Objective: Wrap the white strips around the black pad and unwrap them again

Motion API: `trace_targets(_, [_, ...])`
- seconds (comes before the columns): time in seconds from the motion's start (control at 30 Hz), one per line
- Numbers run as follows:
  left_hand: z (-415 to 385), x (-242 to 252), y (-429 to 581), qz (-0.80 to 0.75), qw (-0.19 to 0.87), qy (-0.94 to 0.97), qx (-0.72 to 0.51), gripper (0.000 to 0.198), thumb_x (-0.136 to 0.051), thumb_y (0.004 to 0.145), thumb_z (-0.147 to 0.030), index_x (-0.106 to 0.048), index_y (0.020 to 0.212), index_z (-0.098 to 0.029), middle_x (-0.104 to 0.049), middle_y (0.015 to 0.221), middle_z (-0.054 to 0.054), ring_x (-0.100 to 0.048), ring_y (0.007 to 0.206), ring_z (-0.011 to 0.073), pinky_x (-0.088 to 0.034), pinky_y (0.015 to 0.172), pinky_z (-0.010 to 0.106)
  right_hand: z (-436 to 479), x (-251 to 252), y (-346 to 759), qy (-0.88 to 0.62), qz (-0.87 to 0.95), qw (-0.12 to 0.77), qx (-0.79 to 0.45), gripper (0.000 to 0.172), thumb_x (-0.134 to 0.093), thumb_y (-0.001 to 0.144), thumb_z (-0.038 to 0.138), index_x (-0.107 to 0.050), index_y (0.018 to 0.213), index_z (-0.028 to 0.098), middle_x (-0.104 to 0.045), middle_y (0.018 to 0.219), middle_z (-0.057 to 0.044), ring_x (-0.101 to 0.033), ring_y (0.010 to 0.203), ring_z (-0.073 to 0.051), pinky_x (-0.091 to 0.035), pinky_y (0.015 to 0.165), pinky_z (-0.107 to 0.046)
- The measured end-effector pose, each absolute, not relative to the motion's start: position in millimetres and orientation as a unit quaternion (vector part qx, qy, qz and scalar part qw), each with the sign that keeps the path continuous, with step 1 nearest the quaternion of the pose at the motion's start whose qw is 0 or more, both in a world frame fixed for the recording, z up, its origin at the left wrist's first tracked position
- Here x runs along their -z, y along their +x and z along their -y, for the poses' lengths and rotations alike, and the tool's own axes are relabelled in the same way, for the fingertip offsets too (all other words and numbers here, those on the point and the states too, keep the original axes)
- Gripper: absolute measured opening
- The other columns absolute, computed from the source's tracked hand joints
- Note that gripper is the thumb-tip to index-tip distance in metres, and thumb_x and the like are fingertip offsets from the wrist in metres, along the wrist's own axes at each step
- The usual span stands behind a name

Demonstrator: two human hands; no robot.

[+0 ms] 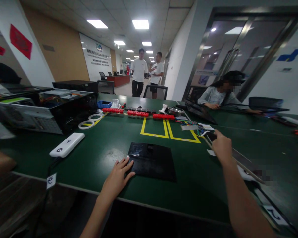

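One spread left hand [119, 173], lower centre, touches black panel [155, 163], ideally steadying lightly; curled right hand [221, 145], mid-right, grip unclear.

Bright white ceiling panels [140, 24] light room from above, row receding into background. Foreground dimmer. Soft glare patch on green desk [201, 185], left of black panel [155, 162]; underside near black. Lights reflected in glass door [221, 39]. Wide-angle distortion: pillar [37, 62] slants. Outer edges smeared, wall sign [95, 59] lettering soft, pixelated patches at right.
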State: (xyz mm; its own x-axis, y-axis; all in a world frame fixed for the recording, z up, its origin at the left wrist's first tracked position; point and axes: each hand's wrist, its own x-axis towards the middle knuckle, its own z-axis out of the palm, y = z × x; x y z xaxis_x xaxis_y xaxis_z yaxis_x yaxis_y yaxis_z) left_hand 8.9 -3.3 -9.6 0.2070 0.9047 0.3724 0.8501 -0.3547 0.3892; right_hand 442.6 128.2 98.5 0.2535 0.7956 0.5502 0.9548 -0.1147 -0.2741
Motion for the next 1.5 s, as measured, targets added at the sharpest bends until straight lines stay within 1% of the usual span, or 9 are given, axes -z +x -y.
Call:
trace_targets(0.13, [2.8, 5.9, 8.4, -0.562, 0.075, 0.771, -0.289, 0.043, -0.053, 0.086, -0.038, -0.052, 0.128, -0.026, -0.049, 0.136, 0.009, -0.043, 0.127, 0.0254, -0.028, 0.106, 0.049, -123.0, -105.9, 409.9, -0.630, 0.665, 0.390, 0.093, 0.045, -0.038, 0.080, 0.013, -0.058, 0.120, 0.016, -0.064, 0.114, -0.008, -0.060, 0.102, -0.021, -0.045, 0.091, -0.038])
trace_targets(0.23, [1.3, 2.3, 3.2, -0.561, 0.116, 0.743, -0.345, 0.043, -0.047, 0.089, -0.037, -0.050, 0.130, -0.025, -0.048, 0.138, 0.008, -0.044, 0.126, 0.0223, -0.031, 0.106, 0.043, -111.5, -98.7, 370.3, -0.507, 0.746, 0.431, -0.033, 0.041, -0.042, 0.083, 0.022, -0.058, 0.120, 0.016, -0.065, 0.115, -0.008, -0.062, 0.100, -0.021, -0.048, 0.088, -0.040])
trace_targets(0.33, [0.4, 0.3, -4.3, -0.587, 0.139, 0.679, -0.419, 0.040, -0.038, 0.092, -0.034, -0.054, 0.127, -0.021, -0.053, 0.133, 0.008, -0.048, 0.124, 0.0202, -0.036, 0.103, 0.038, -94.8, -81.0, 326.0, -0.385, 0.839, 0.354, -0.151, 0.040, -0.040, 0.086, 0.018, -0.058, 0.121, 0.019, -0.061, 0.122, -0.006, -0.057, 0.110, -0.019, -0.044, 0.096, -0.040])
trace_targets(0.43, [2.8, -2.0, -8.4, -0.609, 0.153, 0.630, -0.456, 0.040, -0.035, 0.092, -0.033, -0.057, 0.123, -0.018, -0.059, 0.127, 0.008, -0.053, 0.118, 0.0205, -0.040, 0.101, 0.037, -80.1, -59.1, 290.9, -0.281, 0.903, 0.235, -0.224, 0.050, -0.034, 0.082, 0.004, -0.056, 0.124, 0.020, -0.058, 0.125, -0.005, -0.052, 0.117, -0.015, -0.039, 0.101, -0.036])
trace_targets(0.6, [11.2, -9.1, -3.1, -0.549, 0.166, 0.710, -0.409, 0.036, -0.039, 0.093, -0.033, -0.057, 0.122, -0.022, -0.059, 0.127, 0.003, -0.049, 0.122, 0.0192, -0.034, 0.106, 0.039, -67.4, -41.8, 267.1, -0.229, 0.958, 0.096, -0.144, 0.071, -0.031, 0.070, -0.009, -0.047, 0.133, 0.021, -0.047, 0.137, -0.005, -0.029, 0.133, -0.016, -0.024, 0.110, -0.044])
trace_targets(0.73, [13.4, -8.7, 2.7, -0.490, 0.129, 0.799, -0.324, 0.038, -0.041, 0.093, -0.029, -0.052, 0.128, -0.024, -0.051, 0.135, 0.002, -0.041, 0.129, 0.0188, -0.026, 0.110, 0.043, -62.5, -45.6, 263.6, -0.208, 0.974, 0.041, -0.075, 0.077, -0.034, 0.069, -0.010, -0.036, 0.139, 0.021, -0.039, 0.142, -0.006, -0.023, 0.136, -0.018, -0.021, 0.110, -0.048])
trace_targets(1.1, [12.5, -6.4, 9.5, -0.487, 0.083, 0.837, -0.236, 0.043, -0.046, 0.092, -0.029, -0.044, 0.134, -0.028, -0.045, 0.140, 0.003, -0.036, 0.132, 0.0195, -0.025, 0.110, 0.045, -59.8, -48.0, 256.8, -0.196, 0.980, 0.018, 0.001, 0.049, -0.034, 0.090, 0.007, -0.038, 0.138, 0.019, -0.041, 0.141, -0.008, -0.028, 0.134, -0.023, -0.030, 0.106, -0.050])
trace_targets(1.33, [11.2, -4.1, 10.9, -0.504, 0.097, 0.825, -0.236, 0.042, -0.044, 0.092, -0.029, -0.045, 0.134, -0.025, -0.046, 0.139, 0.003, -0.036, 0.131, 0.0190, -0.025, 0.111, 0.044, -60.9, -42.9, 255.9, -0.196, 0.980, 0.045, 0.006, 0.049, -0.036, 0.091, 0.009, -0.038, 0.138, 0.025, -0.044, 0.139, -0.007, -0.030, 0.133, -0.020, -0.032, 0.105, -0.047])
trace_targets(1.5, [10.0, -3.8, 11.0, -0.499, 0.113, 0.823, -0.246, 0.043, -0.046, 0.092, -0.028, -0.043, 0.134, -0.028, -0.045, 0.140, 0.003, -0.038, 0.131, 0.0190, -0.026, 0.110, 0.044, -59.1, -46.1, 255.3, -0.203, 0.979, 0.033, -0.012, 0.051, -0.036, 0.089, 0.006, -0.040, 0.137, 0.022, -0.043, 0.140, -0.007, -0.031, 0.133, -0.022, -0.030, 0.105, -0.049])
